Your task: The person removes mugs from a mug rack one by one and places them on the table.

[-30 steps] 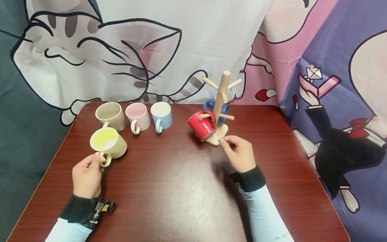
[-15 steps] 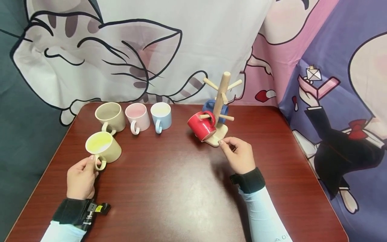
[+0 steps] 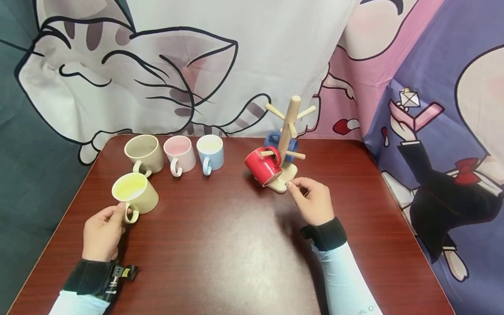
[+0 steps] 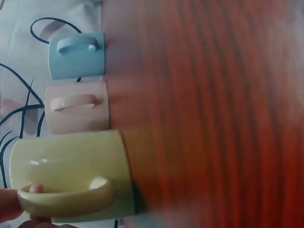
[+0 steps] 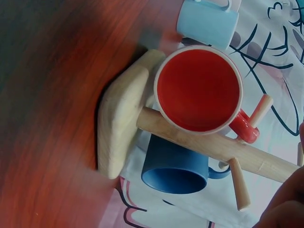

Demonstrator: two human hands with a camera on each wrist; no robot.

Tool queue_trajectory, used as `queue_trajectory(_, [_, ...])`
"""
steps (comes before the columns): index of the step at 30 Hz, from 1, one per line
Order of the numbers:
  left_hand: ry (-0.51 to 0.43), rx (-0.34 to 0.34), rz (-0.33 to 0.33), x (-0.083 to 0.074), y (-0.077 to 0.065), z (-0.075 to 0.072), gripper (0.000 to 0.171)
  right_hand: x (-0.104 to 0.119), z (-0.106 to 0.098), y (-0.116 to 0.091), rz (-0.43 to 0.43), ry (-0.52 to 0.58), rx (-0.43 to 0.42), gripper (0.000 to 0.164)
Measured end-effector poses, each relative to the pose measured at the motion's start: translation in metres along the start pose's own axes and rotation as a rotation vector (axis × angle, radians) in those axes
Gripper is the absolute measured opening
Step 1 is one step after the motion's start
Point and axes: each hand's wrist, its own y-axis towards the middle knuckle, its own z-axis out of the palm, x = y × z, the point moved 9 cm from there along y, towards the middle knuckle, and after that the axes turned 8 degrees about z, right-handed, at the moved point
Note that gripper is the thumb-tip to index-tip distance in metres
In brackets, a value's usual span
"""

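Observation:
My left hand (image 3: 103, 232) pinches the handle of a pale yellow mug (image 3: 143, 197), thumb on top. This mug stands nearly upright at the table's left, just in front of an olive-beige mug (image 3: 143, 153). In the left wrist view the yellow mug (image 4: 71, 161) fills the lower left, its handle toward me. My right hand (image 3: 313, 201) hangs loosely curled before a wooden mug tree (image 3: 289, 131), holding nothing; its fingertips overlap the base in the head view. A red mug (image 3: 263, 167) hangs tilted from a lower peg. Behind the post is a blue mug (image 3: 271, 139), partly hidden.
A pink mug (image 3: 180, 154) and a light blue mug (image 3: 210, 152) stand in a row beside the olive-beige one, near the back edge of the brown table (image 3: 220, 245). The tree's upper pegs (image 3: 274, 110) carry no mugs. A printed curtain (image 3: 236, 65) hangs close behind.
My left hand has moved left and slightly toward me with the yellow mug, uncovering the olive-beige mug's handle. The right hand and the mug tree have stayed put.

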Motion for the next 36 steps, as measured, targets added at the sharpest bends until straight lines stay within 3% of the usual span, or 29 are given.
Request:
queue_trajectory(3, [0.052, -0.047, 0.015, -0.003, 0.002, -0.004, 0.027, 0.002, -0.002, 0.005, 0.005, -0.019, 0.001, 0.013])
queue_trajectory(5, [0.028, -0.085, 0.026, -0.007, 0.002, -0.005, 0.023, 0.003, -0.004, 0.009, 0.01, -0.03, 0.002, 0.014])
queue_trajectory(8, [-0.13, -0.149, 0.061, -0.019, 0.0, -0.005, 0.012, 0.006, -0.005, 0.015, 0.01, -0.046, 0.002, 0.015])
queue_trajectory(11, [-0.318, -0.164, 0.099, -0.039, -0.003, 0.001, 0.007, 0.009, -0.006, 0.021, 0.009, -0.065, 0.001, 0.017])
queue_trajectory(14, [-0.45, -0.1, 0.147, -0.064, -0.006, 0.018, 0.011, 0.01, -0.007, 0.027, 0.009, -0.083, -0.01, 0.017])
queue_trajectory(20, [-0.622, 0.121, 0.245, -0.107, -0.017, 0.065, 0.027, 0.008, 0.0, 0.041, 0.029, -0.123, -0.017, 0.021])
queue_trajectory(26, [-0.585, 0.219, 0.271, -0.122, -0.026, 0.101, 0.03, 0.001, 0.016, 0.056, 0.099, -0.175, -0.009, 0.028])
queue_trajectory(31, [-0.449, 0.296, 0.264, -0.12, -0.033, 0.124, 0.029, 0.0, 0.02, 0.061, 0.143, -0.204, -0.018, 0.034])
queue_trajectory(36, [-0.327, 0.348, 0.252, -0.115, -0.04, 0.137, 0.025, 0.004, 0.022, 0.064, 0.131, -0.222, -0.023, 0.034])
